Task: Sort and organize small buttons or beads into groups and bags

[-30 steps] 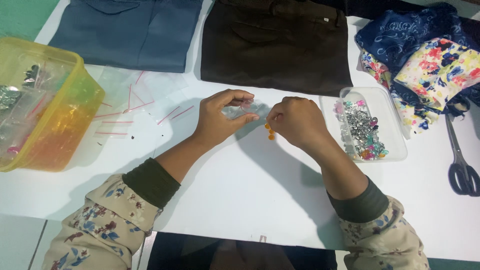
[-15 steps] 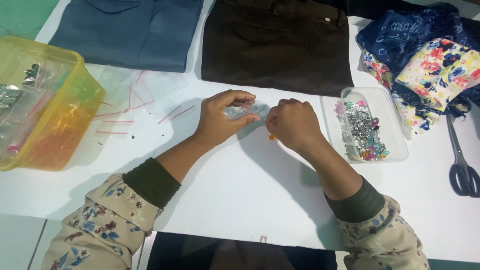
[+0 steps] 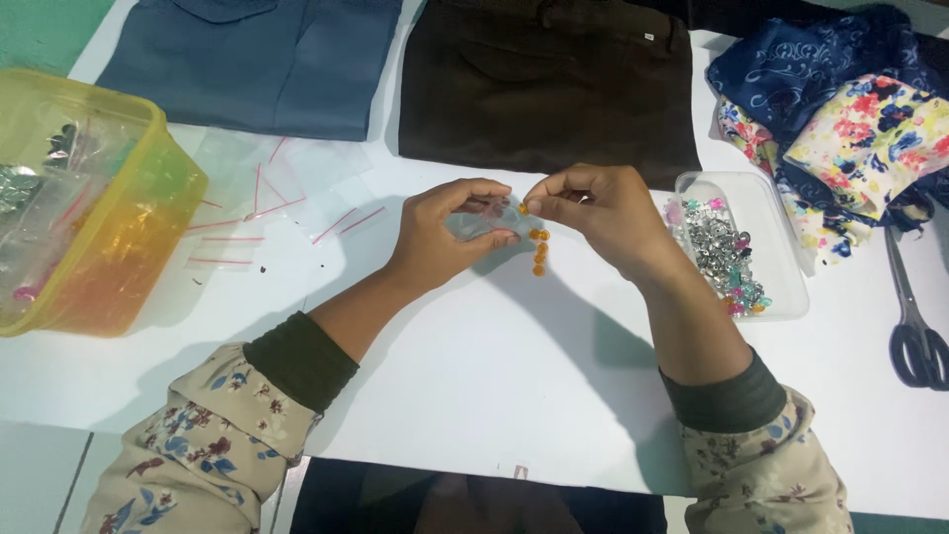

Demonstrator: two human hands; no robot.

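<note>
Both hands meet over the middle of the white bench (image 3: pixel 494 396). Left hand (image 3: pixel 450 232) holds a small clear plastic bag (image 3: pixel 486 220), thumb below and fingers curled over its top, pinching it. Right hand (image 3: pixel 603 213) touches the bag's edge, thumb and forefinger pressed together on one small orange bead (image 3: pixel 524 209). More orange beads (image 3: pixel 539 252) lie in a short line on the bench just below the hands, right under the bag. Just right of the right hand sits a clear shallow tray (image 3: pixel 781 257) of mixed silver and coloured beads. Scissors (image 3: pixel 914 326) lie at the far right edge. Far left, a yellow plastic tub (image 3: pixel 148 237) holds clear bags; more empty bags with red strips (image 3: pixel 257 198) lie spread beside it. At the far edge: folded blue cloth (image 3: pixel 257 59), dark brown cloth (image 3: pixel 554 79), and a heap of floral cloth (image 3: pixel 850 129). Both sleeves are floral with dark cuffs.
</note>
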